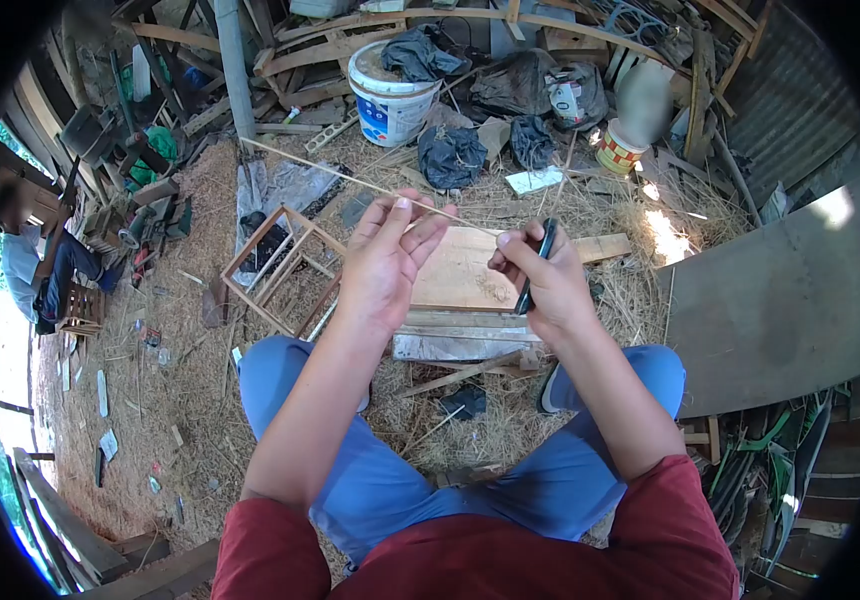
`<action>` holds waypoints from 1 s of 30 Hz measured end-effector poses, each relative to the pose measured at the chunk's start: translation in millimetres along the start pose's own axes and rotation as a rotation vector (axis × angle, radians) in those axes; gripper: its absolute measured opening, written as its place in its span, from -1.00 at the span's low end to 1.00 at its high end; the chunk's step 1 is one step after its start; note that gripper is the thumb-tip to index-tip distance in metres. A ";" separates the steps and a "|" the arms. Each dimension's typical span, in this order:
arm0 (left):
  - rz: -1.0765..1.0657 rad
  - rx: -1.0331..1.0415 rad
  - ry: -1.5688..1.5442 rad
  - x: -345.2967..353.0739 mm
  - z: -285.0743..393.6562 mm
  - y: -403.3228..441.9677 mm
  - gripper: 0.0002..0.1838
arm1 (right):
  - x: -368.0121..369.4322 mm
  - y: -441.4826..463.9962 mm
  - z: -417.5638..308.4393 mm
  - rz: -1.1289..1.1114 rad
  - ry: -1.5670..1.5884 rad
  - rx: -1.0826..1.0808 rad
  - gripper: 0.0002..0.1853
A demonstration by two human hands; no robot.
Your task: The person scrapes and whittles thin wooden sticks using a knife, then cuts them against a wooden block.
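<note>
Jutting past left fingers (403, 204) — thin strip (350, 177), near end at right fingers (514, 246).

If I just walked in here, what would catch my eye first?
Probably the thin stick held up in the middle, between the left hand and the right hand, which also holds a dark tool. Then the white bucket beyond them, and the wooden frame on the ground at left.
</note>
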State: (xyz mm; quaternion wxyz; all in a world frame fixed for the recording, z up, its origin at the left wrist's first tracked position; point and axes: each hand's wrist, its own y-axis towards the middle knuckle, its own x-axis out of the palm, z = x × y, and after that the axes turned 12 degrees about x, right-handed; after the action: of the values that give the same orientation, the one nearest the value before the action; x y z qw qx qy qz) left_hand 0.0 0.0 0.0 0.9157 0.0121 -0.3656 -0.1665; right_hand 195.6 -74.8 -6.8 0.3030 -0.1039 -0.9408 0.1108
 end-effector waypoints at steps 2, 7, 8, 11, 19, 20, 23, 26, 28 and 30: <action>0.194 -0.019 0.145 11.3 10.4 -5.2 -0.63 | 0.3 -0.2 -12.3 0.097 -0.145 -0.068 -0.62; 0.242 0.605 0.852 1.4 8.9 4.7 -0.55 | -19.6 2.9 -46.0 0.122 -0.298 -0.128 -0.62; 0.059 0.753 1.226 8.0 22.6 2.6 -0.58 | -25.0 3.1 -51.9 0.084 -0.310 -0.113 -0.61; -0.146 1.029 1.617 25.8 37.6 0.3 -0.65 | -32.8 -2.1 -68.3 0.042 -0.378 -0.070 -0.59; -0.494 0.559 1.527 18.7 22.3 -9.9 -0.83 | -29.7 -1.7 -76.6 0.264 -0.381 -0.276 -0.72; -0.487 0.563 1.526 19.3 22.5 -10.4 -0.83 | -29.0 -1.4 -75.3 0.272 -0.371 -0.356 -0.74; -0.435 0.477 1.527 20.6 23.1 -11.6 -0.85 | -31.7 -15.7 -80.1 0.082 -0.406 -0.266 -0.77; -0.388 0.403 1.373 22.9 19.9 -13.5 -0.84 | -19.3 -15.1 -61.5 0.156 -0.790 -0.338 -0.78; -0.385 0.387 1.350 29.1 21.5 -16.9 -0.82 | -8.6 -11.9 -47.7 0.255 -1.056 -0.512 -0.77; -0.371 0.372 1.317 36.2 20.2 -21.0 -0.81 | -6.7 -7.8 -39.9 0.250 -1.082 -0.503 -0.77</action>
State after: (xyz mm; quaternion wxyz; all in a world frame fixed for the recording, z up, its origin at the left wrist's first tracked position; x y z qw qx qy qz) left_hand 4.7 -29.2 35.9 0.8857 0.3286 0.2496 -0.2127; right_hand 223.6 -78.2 23.2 -0.2669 -0.2110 -0.9393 -0.0429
